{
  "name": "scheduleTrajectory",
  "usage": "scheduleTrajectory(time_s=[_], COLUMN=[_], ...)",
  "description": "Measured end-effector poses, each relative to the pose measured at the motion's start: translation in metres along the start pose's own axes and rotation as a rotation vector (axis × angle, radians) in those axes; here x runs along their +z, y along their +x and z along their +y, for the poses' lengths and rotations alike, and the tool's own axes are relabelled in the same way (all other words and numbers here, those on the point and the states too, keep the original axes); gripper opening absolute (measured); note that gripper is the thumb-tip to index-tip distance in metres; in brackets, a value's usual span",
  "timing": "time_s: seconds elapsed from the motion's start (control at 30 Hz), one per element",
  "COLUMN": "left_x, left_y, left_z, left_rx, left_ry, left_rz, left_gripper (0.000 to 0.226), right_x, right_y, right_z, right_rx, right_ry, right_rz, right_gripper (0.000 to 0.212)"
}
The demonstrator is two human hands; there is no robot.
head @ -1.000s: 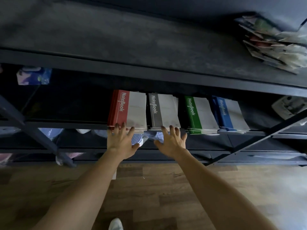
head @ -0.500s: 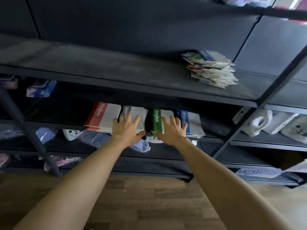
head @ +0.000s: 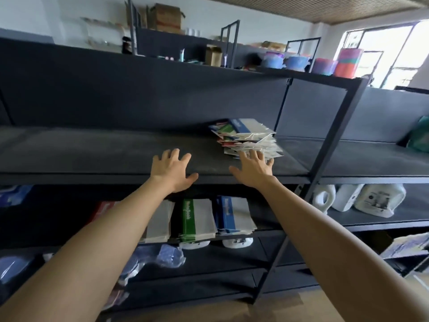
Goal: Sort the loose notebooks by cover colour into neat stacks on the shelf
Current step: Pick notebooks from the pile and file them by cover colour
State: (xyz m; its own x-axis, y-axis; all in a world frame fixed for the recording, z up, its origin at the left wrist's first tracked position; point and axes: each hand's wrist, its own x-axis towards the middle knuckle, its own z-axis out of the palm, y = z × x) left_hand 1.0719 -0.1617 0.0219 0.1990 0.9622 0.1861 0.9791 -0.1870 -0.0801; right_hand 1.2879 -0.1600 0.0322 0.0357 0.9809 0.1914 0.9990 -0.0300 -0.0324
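Observation:
A messy pile of loose notebooks (head: 246,135) lies on the dark upper shelf (head: 92,152), a blue-covered one on top. My right hand (head: 253,169) is spread open just in front of the pile, fingertips at its lower edge. My left hand (head: 173,169) is open over the shelf's front edge, holding nothing. On the shelf below stand sorted stacks: green (head: 197,219), blue (head: 234,214), a grey one (head: 160,221) partly behind my left arm, and a red one (head: 102,210) mostly hidden.
A black upright post (head: 325,147) stands right of the pile. White jugs (head: 362,201) sit on the lower right shelf. Plastic-wrapped packs (head: 167,254) lie beneath the stacks. Boxes and coloured tubs (head: 325,66) line the top shelf.
Both hands have left the sorted stacks on the lower shelf and risen to the upper shelf, the right one reaching the loose pile. My view has tilted upward.

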Motion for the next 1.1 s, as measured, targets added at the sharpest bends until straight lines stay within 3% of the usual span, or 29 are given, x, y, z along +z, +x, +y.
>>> scheduleTrajectory(time_s=[0.47,0.77,0.93,1.1], left_x=[0.008,0.042,0.047,0.049], left_y=[0.221,0.287,0.313,0.334], left_z=[0.007,0.025,0.028,0.034], left_rx=[0.216,0.285,0.288,0.28], left_ry=[-0.031,-0.085,-0.13,-0.167], left_rz=[0.149,0.103,0.124,0.166], left_gripper=[0.068,0.062,0.059,0.056], right_x=[0.008,0.027,0.041,0.038], right_y=[0.184,0.259,0.296,0.317], right_z=[0.032,0.042,0.042,0.035], right_rx=[0.199,0.212,0.215,0.07], right_ry=[0.02,-0.014,-0.014,-0.206], right_rz=[0.041,-0.018,-0.179,-0.308], right_gripper=[0.059,0.062,0.056,0.034])
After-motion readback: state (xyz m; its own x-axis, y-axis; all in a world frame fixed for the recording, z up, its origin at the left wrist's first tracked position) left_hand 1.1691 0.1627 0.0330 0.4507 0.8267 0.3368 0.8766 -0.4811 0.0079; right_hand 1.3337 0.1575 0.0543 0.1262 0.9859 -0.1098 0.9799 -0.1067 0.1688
